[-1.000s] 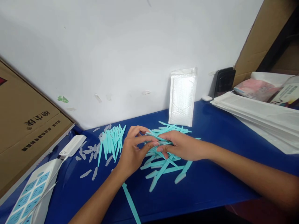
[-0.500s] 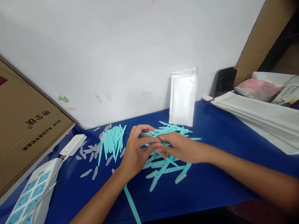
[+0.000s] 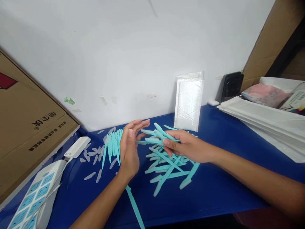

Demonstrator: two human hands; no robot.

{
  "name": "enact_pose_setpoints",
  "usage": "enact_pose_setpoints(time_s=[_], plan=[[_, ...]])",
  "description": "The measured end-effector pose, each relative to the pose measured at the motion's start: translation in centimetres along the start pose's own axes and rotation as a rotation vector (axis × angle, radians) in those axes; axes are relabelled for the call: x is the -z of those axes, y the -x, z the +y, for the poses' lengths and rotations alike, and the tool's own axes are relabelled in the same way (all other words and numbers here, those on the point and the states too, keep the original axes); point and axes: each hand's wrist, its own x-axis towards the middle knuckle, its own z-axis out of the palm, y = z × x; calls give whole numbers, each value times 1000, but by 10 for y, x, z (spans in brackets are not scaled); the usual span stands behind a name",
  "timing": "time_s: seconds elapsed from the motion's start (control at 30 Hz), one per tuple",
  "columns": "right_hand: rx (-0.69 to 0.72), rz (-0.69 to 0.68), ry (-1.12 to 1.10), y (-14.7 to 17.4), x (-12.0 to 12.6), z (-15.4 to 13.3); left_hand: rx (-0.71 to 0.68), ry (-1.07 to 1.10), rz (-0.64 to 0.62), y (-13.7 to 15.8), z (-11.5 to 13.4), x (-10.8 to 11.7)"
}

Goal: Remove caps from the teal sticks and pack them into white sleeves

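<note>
Several turquoise eyebrow razors (image 3: 157,135) are gripped in a loose bunch by my right hand (image 3: 188,145), their wide ends pointing left. My left hand (image 3: 129,156) is open beside those ends, palm turned towards them with the fingers stretched up. Whether its fingertips touch the bunch is hard to see. Beneath the right hand, a crossed pile of the same razors (image 3: 164,178) lies on the blue table. Another group of razors (image 3: 111,146), lined up side by side, rests left of my left hand and is partly hidden by it.
Loose clear caps (image 3: 95,154) are scattered at the left. A single razor (image 3: 135,206) lies near the front edge. A white power strip (image 3: 56,171), a white charger (image 3: 77,147) and a cardboard box (image 3: 30,121) stand left. A bubble mailer (image 3: 189,101) leans on the wall; white envelopes (image 3: 267,127) lie right.
My hands were together over the pile and have come apart. The left hand has opened and moved left; the right hand now holds the razor bunch fanned out and raised.
</note>
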Motion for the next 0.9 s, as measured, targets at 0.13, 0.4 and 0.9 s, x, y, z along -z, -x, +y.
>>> enact_pose_setpoints(time_s=[0.13, 0.4, 0.9], plan=[[32, -43, 111, -1, -1, 1, -15, -42, -44, 2, 7, -6], [135, 17, 263, 6, 8, -14, -155, -213, -284, -17, 38, -45], [23, 678, -19, 57, 79, 10, -358, -356, -735, -99, 12, -188]])
